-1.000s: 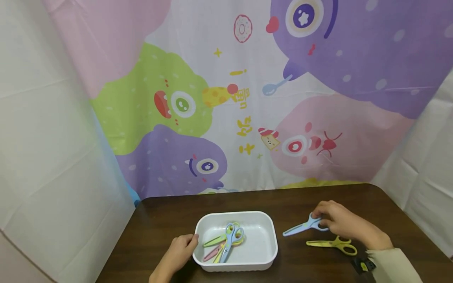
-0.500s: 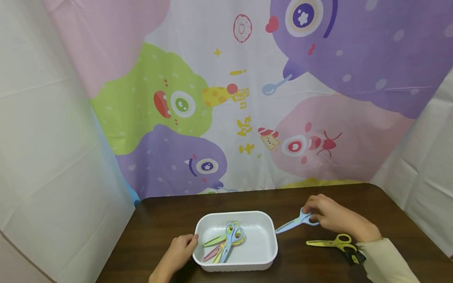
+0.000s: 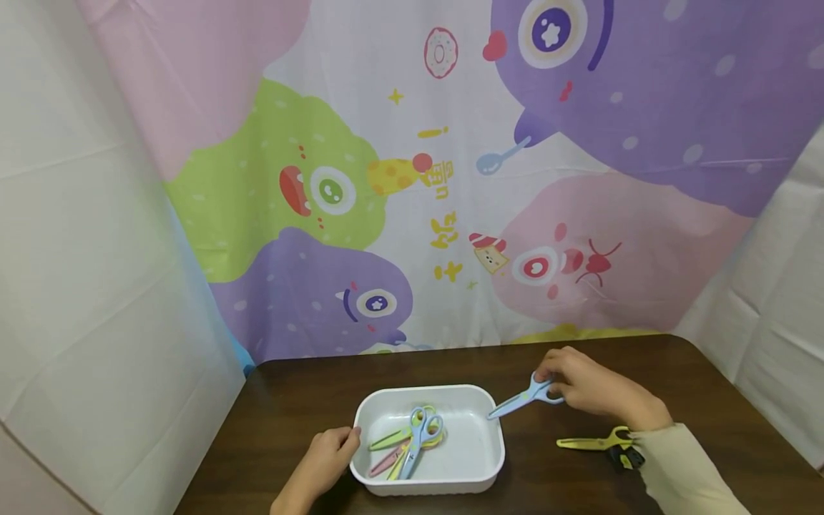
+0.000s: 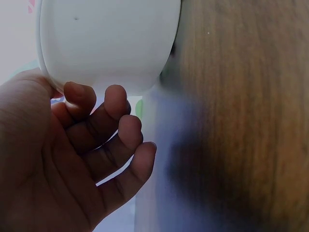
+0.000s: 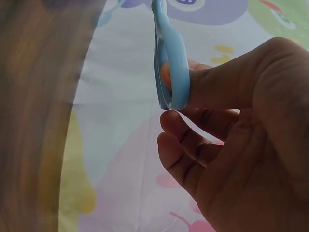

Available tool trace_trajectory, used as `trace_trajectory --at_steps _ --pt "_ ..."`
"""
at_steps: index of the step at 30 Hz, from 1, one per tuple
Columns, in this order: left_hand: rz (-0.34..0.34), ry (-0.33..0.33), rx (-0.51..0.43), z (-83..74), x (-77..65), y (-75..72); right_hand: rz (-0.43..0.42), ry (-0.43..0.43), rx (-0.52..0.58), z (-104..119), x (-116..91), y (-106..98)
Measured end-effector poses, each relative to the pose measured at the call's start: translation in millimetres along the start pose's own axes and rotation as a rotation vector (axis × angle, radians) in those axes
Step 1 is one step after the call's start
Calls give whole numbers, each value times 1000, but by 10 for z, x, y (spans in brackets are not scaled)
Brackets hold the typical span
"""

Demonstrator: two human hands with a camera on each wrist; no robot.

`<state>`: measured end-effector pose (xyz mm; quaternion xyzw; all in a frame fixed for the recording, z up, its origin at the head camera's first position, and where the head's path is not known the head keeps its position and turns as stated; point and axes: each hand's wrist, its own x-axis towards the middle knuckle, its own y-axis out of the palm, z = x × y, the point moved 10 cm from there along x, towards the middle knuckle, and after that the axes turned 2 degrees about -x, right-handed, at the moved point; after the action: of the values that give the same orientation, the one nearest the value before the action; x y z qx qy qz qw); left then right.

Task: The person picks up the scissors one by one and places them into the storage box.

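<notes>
My right hand [image 3: 589,386] pinches a pair of light blue scissors [image 3: 520,399] by the handle loops. Their blade points left and down, its tip overlapping the right rim of a white plastic tray [image 3: 497,458] in the head view. One blue handle loop [image 5: 180,72] shows between thumb and finger in the right wrist view. My left hand [image 3: 327,458] grips the tray's left rim, thumb on top and fingers curled below the outer wall [image 4: 106,48]. Inside the tray, blue scissors [image 3: 415,450] lie across green scissors [image 3: 386,438], pink scissors [image 3: 385,461] and yellow ones, partly hidden.
Yellow scissors [image 3: 582,444] lie on the dark wooden table [image 3: 296,393] to the right of the tray, their handles partly covered by the right sleeve [image 3: 682,465] and a black wrist device [image 3: 624,458]. A cartoon-printed curtain [image 3: 450,307] hangs behind the table.
My right hand has carried the light blue scissors left and slightly away, from beside the tray until the blade tip reaches over its right rim. The left hand and tray have stayed put.
</notes>
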<state>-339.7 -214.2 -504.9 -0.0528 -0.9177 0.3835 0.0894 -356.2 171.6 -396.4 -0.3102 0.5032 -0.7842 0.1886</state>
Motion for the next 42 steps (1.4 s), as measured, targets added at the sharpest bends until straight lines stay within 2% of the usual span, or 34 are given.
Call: trace_trajectory --at_steps 15,23,32,42 --pt "1 2 -1 15 -3 8 4 16 15 140 210 70" --pt "0 7 8 12 2 9 4 -41 31 276 318 118" --pt "0 7 2 15 -4 13 33 -78 53 375 457 249" --pt "-14 5 7 12 -4 4 84 -53 56 450 566 392"
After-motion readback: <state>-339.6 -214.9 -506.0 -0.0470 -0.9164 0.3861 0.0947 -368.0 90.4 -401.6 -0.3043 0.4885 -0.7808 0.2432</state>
